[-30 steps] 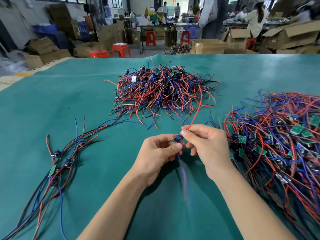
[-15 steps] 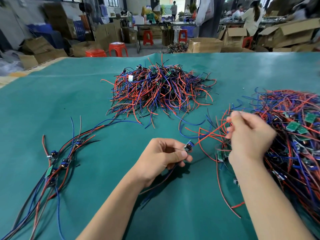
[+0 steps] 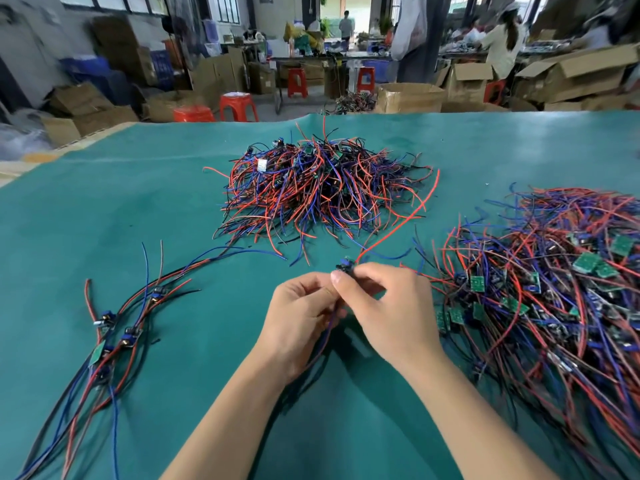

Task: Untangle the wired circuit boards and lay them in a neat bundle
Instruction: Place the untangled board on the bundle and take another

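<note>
Near left on the green table cover [image 3: 104, 209]: a laid-out bundle [image 3: 114, 337] of wired boards, leads running roughly parallel toward the near edge, several small boards along its length. Centre, near: the left hand [image 3: 301, 313] has its fingers curled around dark and blue leads that trail down toward the wrist; the right hand [image 3: 391, 306] meets it, thumb and fingertips pinching a small circuit board [image 3: 344, 265] with a blue component, held just above the cover. A red wire [image 3: 401, 223] arcs from that board away to the far right, passing over the edge of the far centre tangled pile [image 3: 318, 188]. Right: a larger tangled heap [image 3: 554, 289] with green boards showing, just beside the right hand. Beyond the table: red stools [image 3: 239, 106] and cardboard boxes [image 3: 408, 97].
</note>
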Available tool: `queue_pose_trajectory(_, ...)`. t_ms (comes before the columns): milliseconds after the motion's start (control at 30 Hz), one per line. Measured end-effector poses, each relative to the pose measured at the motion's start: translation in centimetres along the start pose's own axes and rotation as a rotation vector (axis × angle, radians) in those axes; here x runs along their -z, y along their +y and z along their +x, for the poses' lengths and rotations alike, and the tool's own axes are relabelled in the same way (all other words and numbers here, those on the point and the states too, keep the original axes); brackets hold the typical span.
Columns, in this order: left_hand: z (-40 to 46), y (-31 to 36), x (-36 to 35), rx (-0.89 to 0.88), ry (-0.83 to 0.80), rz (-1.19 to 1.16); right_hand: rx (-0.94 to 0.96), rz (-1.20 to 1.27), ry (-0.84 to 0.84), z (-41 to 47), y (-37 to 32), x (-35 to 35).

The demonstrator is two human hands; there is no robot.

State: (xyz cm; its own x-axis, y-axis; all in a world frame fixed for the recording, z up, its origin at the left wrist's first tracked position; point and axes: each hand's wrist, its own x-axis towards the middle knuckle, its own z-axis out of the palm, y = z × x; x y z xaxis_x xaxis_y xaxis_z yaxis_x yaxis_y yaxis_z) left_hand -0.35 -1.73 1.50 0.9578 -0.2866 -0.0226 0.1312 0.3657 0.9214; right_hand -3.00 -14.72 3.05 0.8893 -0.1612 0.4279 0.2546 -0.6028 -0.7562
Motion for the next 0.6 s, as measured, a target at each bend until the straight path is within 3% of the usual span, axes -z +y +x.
queue_pose_trajectory(200, -0.5, 0.2, -0.2, -0.026, -0.117, 0.202, -0.047, 0.043, 0.091, 0.6, 0.4, 0.7)
queue_pose_trajectory(433, -1.0, 0.2, -0.4, -0.016, -0.312, 0.362, -0.237, 0.145, 0.408, 2.6, 2.9, 4.2)
queue_pose_trajectory(600, -1.1, 0.2, -0.6, 0.013, -0.393, 0.424, -0.254, 0.171, 0.654, 2.9, 2.8, 7.2)
